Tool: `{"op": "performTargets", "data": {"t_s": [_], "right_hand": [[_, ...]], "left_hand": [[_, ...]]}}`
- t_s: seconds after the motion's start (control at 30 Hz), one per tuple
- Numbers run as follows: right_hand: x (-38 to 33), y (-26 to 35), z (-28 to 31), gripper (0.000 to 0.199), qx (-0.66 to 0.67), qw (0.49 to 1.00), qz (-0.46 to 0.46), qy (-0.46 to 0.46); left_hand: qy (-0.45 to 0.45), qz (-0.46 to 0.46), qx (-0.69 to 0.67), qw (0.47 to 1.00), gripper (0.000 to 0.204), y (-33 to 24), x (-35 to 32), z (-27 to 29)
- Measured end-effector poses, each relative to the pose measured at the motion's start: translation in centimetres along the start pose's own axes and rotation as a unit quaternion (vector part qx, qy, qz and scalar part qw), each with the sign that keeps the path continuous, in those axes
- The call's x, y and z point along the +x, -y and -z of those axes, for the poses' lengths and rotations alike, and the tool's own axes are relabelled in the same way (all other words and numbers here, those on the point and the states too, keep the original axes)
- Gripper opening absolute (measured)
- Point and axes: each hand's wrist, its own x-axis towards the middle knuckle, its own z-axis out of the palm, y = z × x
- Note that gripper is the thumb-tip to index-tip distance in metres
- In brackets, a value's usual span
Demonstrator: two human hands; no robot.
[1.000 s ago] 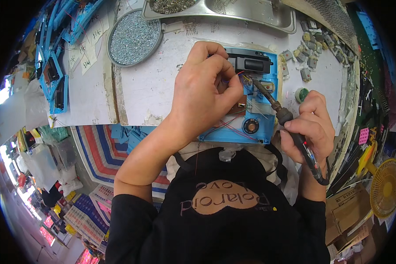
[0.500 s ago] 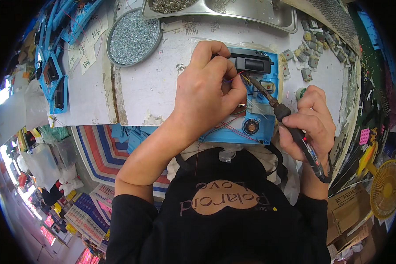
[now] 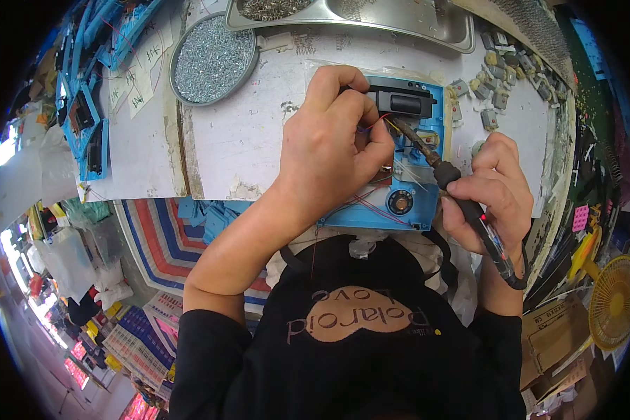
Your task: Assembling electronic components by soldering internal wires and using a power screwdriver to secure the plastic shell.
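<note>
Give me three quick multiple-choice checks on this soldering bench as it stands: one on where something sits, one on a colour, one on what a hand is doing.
1. Where is the round dish of small screws?
A. up and to the left of the blue housing
B. in the person's lap
C. under the right hand

2. What colour is the plastic housing being worked on?
A. red
B. blue
C. green

3. What is the right hand doing?
A. lying open and flat
B. pinching a thin wire
C. closed around the soldering iron

Answers:
1 A, the dish sits on the white bench at upper left.
2 B, the housing's bare base shows blue.
3 C, its fingers wrap the soldering iron, tip toward the housing, while the left hand pinches thin wires there.
</note>
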Motion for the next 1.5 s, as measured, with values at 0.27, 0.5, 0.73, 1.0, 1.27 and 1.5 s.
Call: {"op": "performTargets", "data": {"t_s": [0.27,0.5,0.73,1.0,1.27,1.5], "right_hand": [[-0.2,-0.1,0.3,0.024,0.007,1.0,0.002,0.017],[-0.4,-0.1,0.4,0.023,0.013,1.0,-0.009,0.014],[-0.8,0.6,1.1,0.03,0.023,0.999,-0.021,-0.011],[-1.6,1.1,2.3,0.031,0.029,0.999,-0.031,-0.018],[-2.3,1.0,2.8,0.031,0.031,0.998,-0.037,-0.039],[-4.6,0.4,3.7,0.037,0.17,0.961,-0.11,-0.186]], "left_hand": [[-0.002,-0.008,0.013,1.0,0.011,0.0,0.0,0.0],[-0.011,-0.014,0.013,1.0,0.011,0.1,-0.1,-0.3],[-0.009,-0.014,0.027,1.0,0.013,-0.1,0.1,-0.1],[-0.008,-0.008,0.025,1.0,0.012,-0.3,0.1,0.0],[-0.019,-0.005,0.026,0.999,0.013,-0.2,-0.2,0.0],[0.15,-0.142,0.015,0.978,0.032,-3.5,-0.6,1.8]]}}
